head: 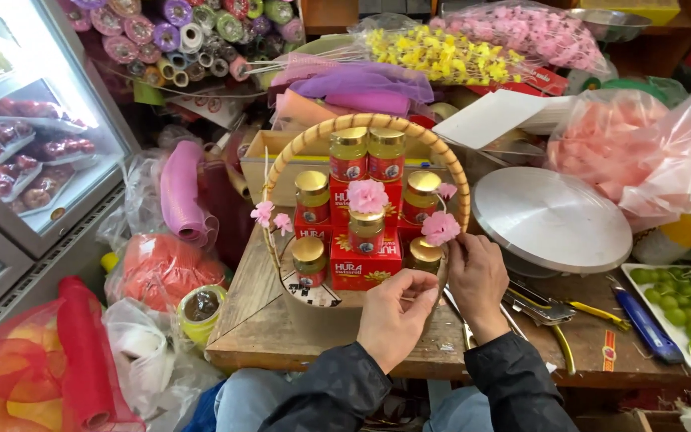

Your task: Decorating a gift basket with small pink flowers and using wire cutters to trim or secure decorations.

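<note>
- The wooden desk (pixel 281 332) is carrying a basket at its middle, with a round silver turntable (pixel 551 220) sitting just to the right.
- The woven basket (pixel 365 212), with its tall arched handle, is holding small gold-lidded jars (pixel 312 196) and red boxes (pixel 364 264), and is standing near the person.
- The right hand (pixel 477 280) is reaching up to the basket's right side; its grip is pinching closed on a pink flower (pixel 441 228) at the handle.
- The left hand (pixel 397 312) is resting against the basket's near rim, fingers curled in; whether its grip is holding anything, I cannot tell.
- A tray of green fruit (pixel 681 308) is lying at the far right, with a blue cutter (pixel 641 320) beside it.
- More pink flowers (pixel 264 212) are sitting on the handle's left side.
</note>
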